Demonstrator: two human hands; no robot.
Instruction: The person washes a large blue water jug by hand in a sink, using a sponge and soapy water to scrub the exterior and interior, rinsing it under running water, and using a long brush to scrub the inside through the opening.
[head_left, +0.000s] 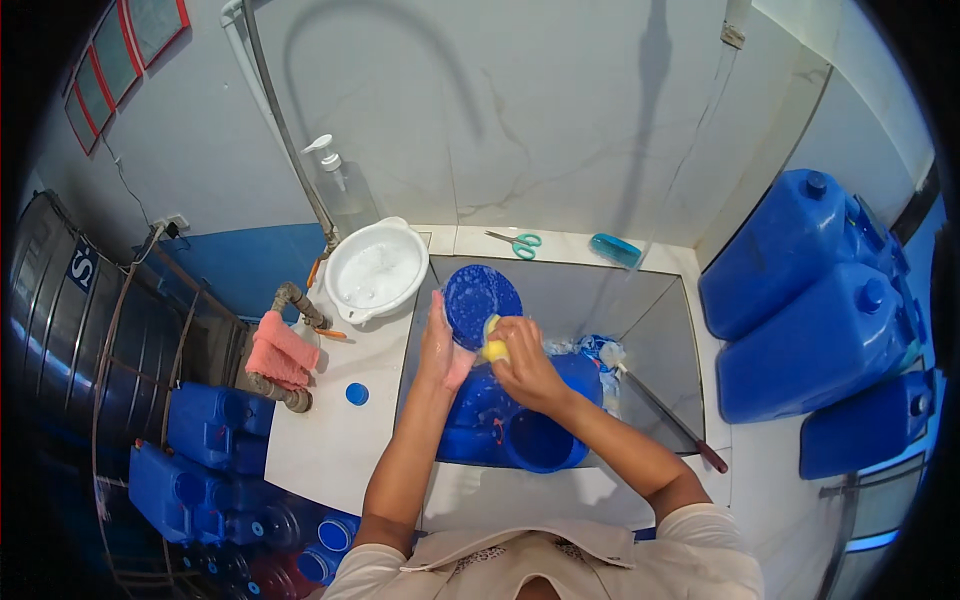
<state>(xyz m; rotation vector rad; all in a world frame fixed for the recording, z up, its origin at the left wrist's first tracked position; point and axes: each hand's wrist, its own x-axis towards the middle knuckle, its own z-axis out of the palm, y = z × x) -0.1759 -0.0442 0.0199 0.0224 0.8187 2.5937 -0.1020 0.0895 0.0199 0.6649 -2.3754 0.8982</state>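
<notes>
A round blue lid (482, 306), spotted with soap suds, is held up over the tiled sink in my left hand (439, 349), which grips its left edge. My right hand (523, 361) pinches a yellow sponge (494, 348) against the lid's lower right side. Below both hands a large blue plastic container (480, 420) lies in the sink, its wide round mouth (546, 441) facing me. Some of the container is hidden by my forearms.
Left of the sink stand a white basin (376, 270) of suds, a pump bottle (341, 187), a blue cap (357, 394) and a pink towel (281, 351) on a pipe. Scissors (517, 243) and a teal brush (615, 250) lie behind. A long-handled brush (664, 409) and blue jugs (810, 345) are right.
</notes>
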